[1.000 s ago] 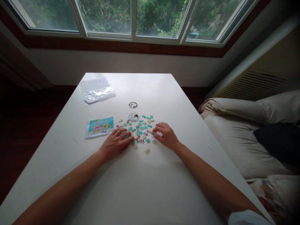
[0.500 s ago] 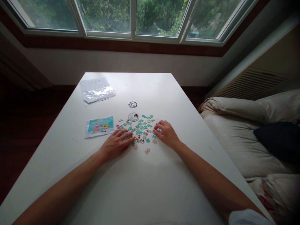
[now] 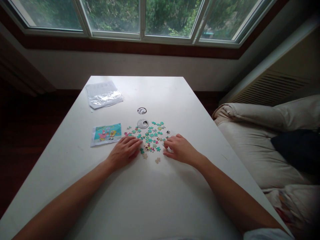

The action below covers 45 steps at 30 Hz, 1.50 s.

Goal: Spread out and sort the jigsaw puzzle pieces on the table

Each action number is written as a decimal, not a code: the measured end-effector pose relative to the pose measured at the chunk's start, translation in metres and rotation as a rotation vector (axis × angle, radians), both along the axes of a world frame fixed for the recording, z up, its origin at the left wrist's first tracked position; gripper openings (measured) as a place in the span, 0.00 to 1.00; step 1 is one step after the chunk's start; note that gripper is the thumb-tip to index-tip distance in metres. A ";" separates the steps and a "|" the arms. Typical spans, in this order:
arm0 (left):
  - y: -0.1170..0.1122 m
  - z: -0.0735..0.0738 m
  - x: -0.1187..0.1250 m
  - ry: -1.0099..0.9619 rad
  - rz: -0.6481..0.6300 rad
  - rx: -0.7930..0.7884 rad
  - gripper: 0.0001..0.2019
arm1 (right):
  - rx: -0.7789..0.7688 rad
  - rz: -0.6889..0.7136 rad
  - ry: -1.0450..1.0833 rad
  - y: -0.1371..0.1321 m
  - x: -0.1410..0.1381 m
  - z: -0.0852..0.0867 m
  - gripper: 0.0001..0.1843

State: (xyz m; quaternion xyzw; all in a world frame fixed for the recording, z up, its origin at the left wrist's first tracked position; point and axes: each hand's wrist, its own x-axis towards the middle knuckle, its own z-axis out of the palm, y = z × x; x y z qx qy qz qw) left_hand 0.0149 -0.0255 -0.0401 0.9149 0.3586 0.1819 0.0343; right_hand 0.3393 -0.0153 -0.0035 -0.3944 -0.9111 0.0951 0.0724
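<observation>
Loose jigsaw pieces [image 3: 150, 136], mostly teal with some pink, yellow and beige, lie scattered on the white table between my hands. My left hand [image 3: 126, 150] rests palm down at the left edge of the pieces, fingers stretched out, its fingertips beside or over a few of them. On the opposite side, my right hand [image 3: 178, 148] has bent fingers with a gap between thumb and forefinger. Nothing shows held in it; its tips are close to the rightmost pieces, and whether they touch one is hidden. A beige piece [image 3: 157, 160] lies apart, nearer to me.
A cartoon picture packet [image 3: 107, 134] lies left of the pieces. Beyond them are a round grey disc [image 3: 143, 123] and a smaller round item [image 3: 142, 110]. Clear plastic sleeves with paper [image 3: 104, 95] lie at the table's far left. A sofa [image 3: 252, 150] stands right of the table [image 3: 155, 203].
My right hand has shifted slightly towards me, uncovering a dark-and-white piece at the upper right of the pile. My left hand has barely moved.
</observation>
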 end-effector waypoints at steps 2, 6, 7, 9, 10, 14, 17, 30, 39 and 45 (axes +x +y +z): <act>0.000 0.000 0.000 0.001 0.037 0.003 0.20 | 0.009 -0.002 -0.010 -0.001 -0.002 -0.002 0.08; -0.001 0.002 0.002 -0.010 0.047 -0.002 0.20 | 0.044 0.003 -0.029 0.000 -0.006 -0.005 0.05; -0.002 0.003 0.003 -0.010 0.030 -0.010 0.20 | 0.058 0.008 -0.036 0.000 -0.006 -0.006 0.05; -0.005 0.005 0.005 -0.001 -0.029 -0.035 0.21 | 0.090 0.023 -0.045 0.001 -0.007 -0.007 0.05; -0.007 0.006 0.006 0.005 -0.063 -0.045 0.22 | 0.105 0.031 -0.045 0.001 -0.008 -0.007 0.06; -0.009 0.006 0.008 0.055 -0.146 -0.063 0.24 | 0.134 0.022 0.002 0.002 -0.009 -0.008 0.08; -0.009 0.005 0.008 0.079 -0.148 -0.073 0.25 | 0.109 -0.045 0.101 0.005 -0.011 -0.014 0.08; -0.008 0.005 0.009 0.070 -0.121 -0.044 0.27 | 0.016 -0.148 0.309 0.007 -0.016 -0.026 0.08; -0.007 0.001 0.008 -0.031 -0.098 -0.047 0.24 | -0.118 0.218 0.230 -0.003 -0.021 -0.015 0.04; -0.008 0.004 0.009 -0.038 -0.039 -0.032 0.21 | -0.050 0.293 0.172 -0.008 -0.024 -0.011 0.05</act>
